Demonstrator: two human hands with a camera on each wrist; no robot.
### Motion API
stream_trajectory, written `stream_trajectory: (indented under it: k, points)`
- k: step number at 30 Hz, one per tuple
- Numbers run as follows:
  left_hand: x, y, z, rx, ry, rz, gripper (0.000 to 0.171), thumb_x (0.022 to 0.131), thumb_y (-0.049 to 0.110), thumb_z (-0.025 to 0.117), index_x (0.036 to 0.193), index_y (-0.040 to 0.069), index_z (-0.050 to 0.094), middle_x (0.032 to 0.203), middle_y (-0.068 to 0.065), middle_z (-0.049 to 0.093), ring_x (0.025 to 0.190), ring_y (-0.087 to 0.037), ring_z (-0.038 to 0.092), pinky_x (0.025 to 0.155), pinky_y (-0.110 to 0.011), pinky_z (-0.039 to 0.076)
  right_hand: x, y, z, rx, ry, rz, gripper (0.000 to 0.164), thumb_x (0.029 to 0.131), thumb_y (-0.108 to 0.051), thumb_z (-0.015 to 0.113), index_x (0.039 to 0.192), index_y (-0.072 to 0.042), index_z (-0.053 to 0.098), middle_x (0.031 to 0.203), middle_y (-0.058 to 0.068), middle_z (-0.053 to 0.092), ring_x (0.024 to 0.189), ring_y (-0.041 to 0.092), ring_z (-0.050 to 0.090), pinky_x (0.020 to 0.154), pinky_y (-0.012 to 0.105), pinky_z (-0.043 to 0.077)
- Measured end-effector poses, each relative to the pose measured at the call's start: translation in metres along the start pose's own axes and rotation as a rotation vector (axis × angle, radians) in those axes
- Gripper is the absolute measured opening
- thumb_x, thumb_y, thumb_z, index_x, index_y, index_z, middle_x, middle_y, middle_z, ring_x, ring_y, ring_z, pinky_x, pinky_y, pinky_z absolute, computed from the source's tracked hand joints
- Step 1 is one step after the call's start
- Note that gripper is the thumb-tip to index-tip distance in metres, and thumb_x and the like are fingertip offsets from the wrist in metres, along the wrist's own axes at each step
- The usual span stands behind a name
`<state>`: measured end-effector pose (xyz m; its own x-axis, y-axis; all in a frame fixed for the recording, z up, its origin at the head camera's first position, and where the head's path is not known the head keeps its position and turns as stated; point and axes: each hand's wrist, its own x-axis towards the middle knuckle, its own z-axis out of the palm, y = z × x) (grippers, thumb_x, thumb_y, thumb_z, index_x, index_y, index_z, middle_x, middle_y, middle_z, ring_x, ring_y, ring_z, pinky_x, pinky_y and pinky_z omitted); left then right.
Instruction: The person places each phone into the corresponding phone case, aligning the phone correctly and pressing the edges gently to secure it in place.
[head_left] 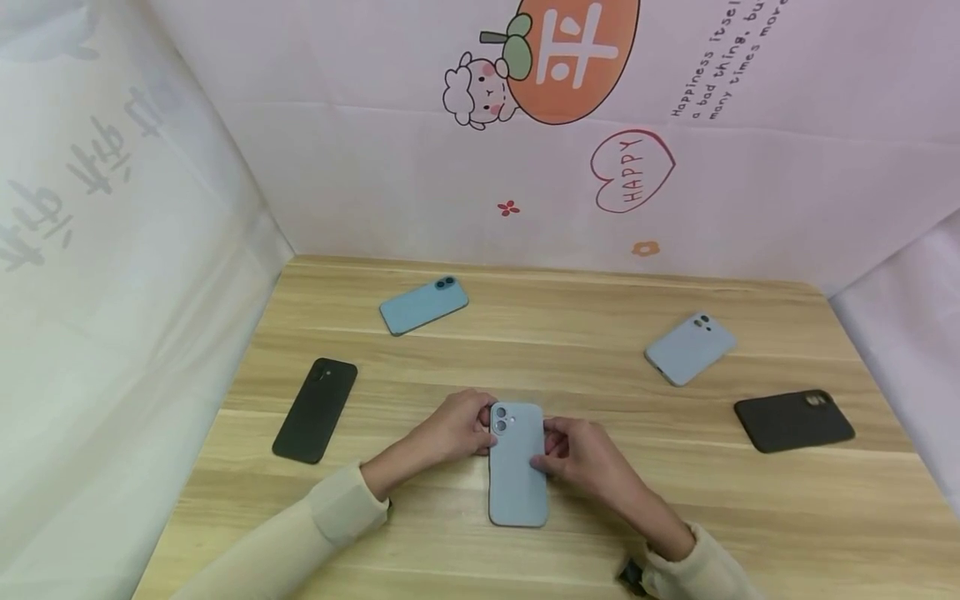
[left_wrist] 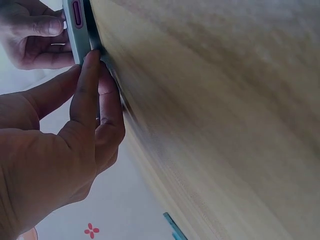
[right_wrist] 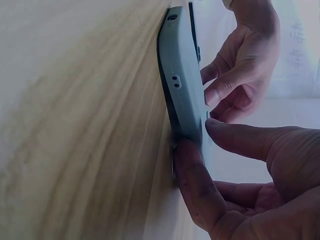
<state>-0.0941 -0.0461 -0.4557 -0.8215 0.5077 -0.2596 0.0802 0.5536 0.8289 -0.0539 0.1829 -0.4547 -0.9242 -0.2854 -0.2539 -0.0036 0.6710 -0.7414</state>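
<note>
A pale grey-blue phone (head_left: 517, 483) lies back up at the middle of the wooden table, camera end away from me. My left hand (head_left: 459, 427) pinches its left edge beside the lenses. On the opposite edge, my right hand (head_left: 588, 458) pinches it with the thumb on the back and fingers at the side. In the left wrist view the phone's side (left_wrist: 77, 30) shows a slot with a pinkish button. The right wrist view shows small openings along the phone's edge (right_wrist: 177, 65) and a dark border towards the table. Its underside is hidden.
A black phone (head_left: 315, 412) lies to the left, and a light-blue phone (head_left: 423, 307) at the back left. At the right are a pale grey phone or case (head_left: 690, 350) and a black phone case (head_left: 795, 422). White printed cloth (head_left: 375, 183) hangs behind the table (head_left: 600, 333).
</note>
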Motion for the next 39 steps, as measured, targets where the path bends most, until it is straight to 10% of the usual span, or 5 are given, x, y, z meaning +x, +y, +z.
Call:
stream_trajectory:
  k: [24, 39]
  points:
    - [-0.009, -0.004, -0.002, 0.117, 0.050, -0.015, 0.057, 0.090, 0.003, 0.083, 0.140, -0.007, 0.060, 0.116, -0.011, 0.059, 0.086, -0.012, 0.059, 0.074, -0.025, 0.053, -0.008, 0.000, -0.005, -0.088, 0.014, -0.009, 0.049, 0.086, -0.008, 0.088, 0.127, 0.011, 0.069, 0.086, -0.003, 0.067, 0.077, 0.008, 0.063, 0.069, 0.024, 0.057]
    - [-0.048, -0.017, -0.046, 0.181, 0.286, -0.103, 0.052, 0.103, 0.022, 0.072, 0.148, 0.003, 0.057, 0.130, -0.013, 0.067, 0.109, -0.025, 0.069, 0.088, -0.044, 0.060, -0.030, 0.048, -0.059, -0.148, 0.142, 0.032, 0.051, 0.097, -0.028, 0.080, 0.131, 0.007, 0.067, 0.106, 0.011, 0.077, 0.090, 0.023, 0.075, 0.075, 0.035, 0.063]
